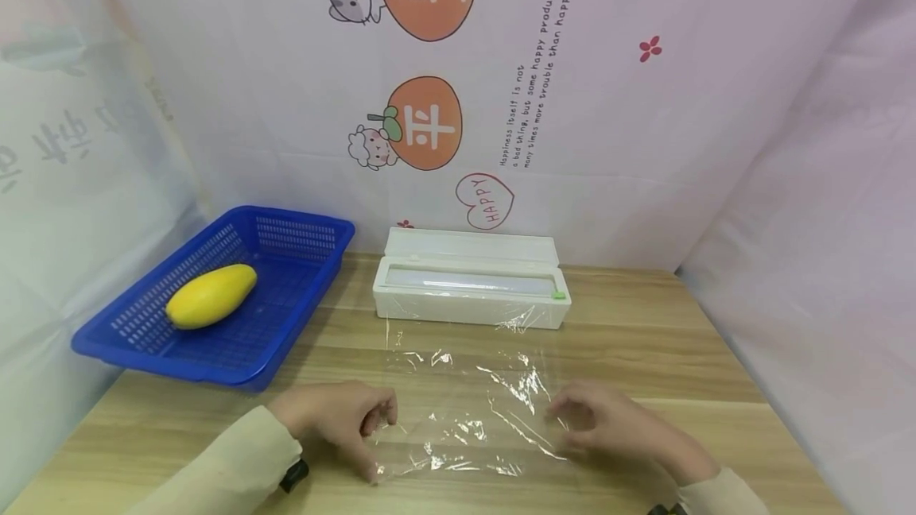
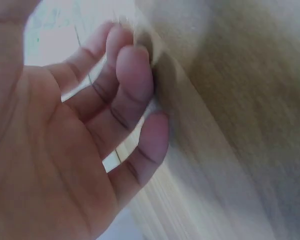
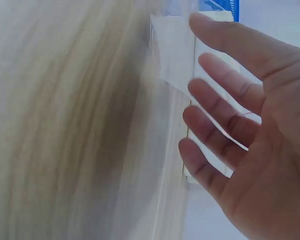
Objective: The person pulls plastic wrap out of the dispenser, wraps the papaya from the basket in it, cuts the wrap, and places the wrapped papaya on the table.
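Note:
A sheet of clear plastic wrap [image 1: 465,412] lies over the wooden table, stretching forward from a white wrap dispenser box [image 1: 472,307] whose lid is raised. My left hand [image 1: 342,420] is at the left edge of the wrap, thumb near its front corner, fingers loosely bent. In the left wrist view, nothing shows between the bent fingers [image 2: 135,75] of that hand. On the opposite edge is my right hand [image 1: 608,424], thumb and fingers apart. The right wrist view shows its fingers [image 3: 215,105] spread and relaxed; whether they touch the wrap I cannot tell.
At the left stands a blue plastic basket [image 1: 300,324] holding a yellow, papaya-like fruit [image 1: 211,296]. A green slider [image 1: 559,295] sits at the right end of the box. Printed cloth [image 1: 608,141] hangs behind the table and along both sides.

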### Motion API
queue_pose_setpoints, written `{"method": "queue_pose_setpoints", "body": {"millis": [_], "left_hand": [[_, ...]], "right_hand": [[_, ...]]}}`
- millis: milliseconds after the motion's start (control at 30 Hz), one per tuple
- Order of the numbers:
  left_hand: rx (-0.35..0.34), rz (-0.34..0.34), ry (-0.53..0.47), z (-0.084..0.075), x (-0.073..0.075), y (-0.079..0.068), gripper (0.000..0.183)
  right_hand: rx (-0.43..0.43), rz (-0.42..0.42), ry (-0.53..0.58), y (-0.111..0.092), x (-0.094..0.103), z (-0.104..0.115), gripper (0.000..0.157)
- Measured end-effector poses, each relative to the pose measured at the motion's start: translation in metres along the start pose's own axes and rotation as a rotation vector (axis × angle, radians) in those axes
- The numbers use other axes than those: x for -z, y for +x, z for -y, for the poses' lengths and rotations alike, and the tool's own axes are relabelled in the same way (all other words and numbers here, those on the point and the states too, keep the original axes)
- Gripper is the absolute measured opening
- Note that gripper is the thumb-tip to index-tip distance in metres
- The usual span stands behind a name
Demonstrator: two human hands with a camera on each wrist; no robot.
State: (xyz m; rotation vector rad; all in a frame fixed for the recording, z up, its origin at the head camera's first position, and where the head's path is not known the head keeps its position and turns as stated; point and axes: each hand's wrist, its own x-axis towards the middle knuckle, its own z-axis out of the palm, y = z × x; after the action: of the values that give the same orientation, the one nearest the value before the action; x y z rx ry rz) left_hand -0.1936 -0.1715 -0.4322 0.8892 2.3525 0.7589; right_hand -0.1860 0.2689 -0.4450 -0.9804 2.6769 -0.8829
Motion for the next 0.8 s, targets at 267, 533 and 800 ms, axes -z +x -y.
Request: {"method": "queue_pose_setpoints", "body": {"millis": [267, 533, 800], "left_hand": [[0.054, -0.020, 0.071, -0.003, -0.001, -0.002, 0.070], [0.064, -0.019, 0.054, -0.003, 0.002, -0.005, 0.071], [0.052, -0.023, 0.000, 0.000, 0.010, -0.006, 0.066]], "right_hand": [[0.023, -0.011, -0.166, -0.006, -0.005, 0.003, 0.059], [0.047, -0.020, -0.196, -0.009, -0.007, 0.000, 0.065], [0.013, -0.068, -0.180, -0.008, -0.006, -0.001, 0.065]]}}
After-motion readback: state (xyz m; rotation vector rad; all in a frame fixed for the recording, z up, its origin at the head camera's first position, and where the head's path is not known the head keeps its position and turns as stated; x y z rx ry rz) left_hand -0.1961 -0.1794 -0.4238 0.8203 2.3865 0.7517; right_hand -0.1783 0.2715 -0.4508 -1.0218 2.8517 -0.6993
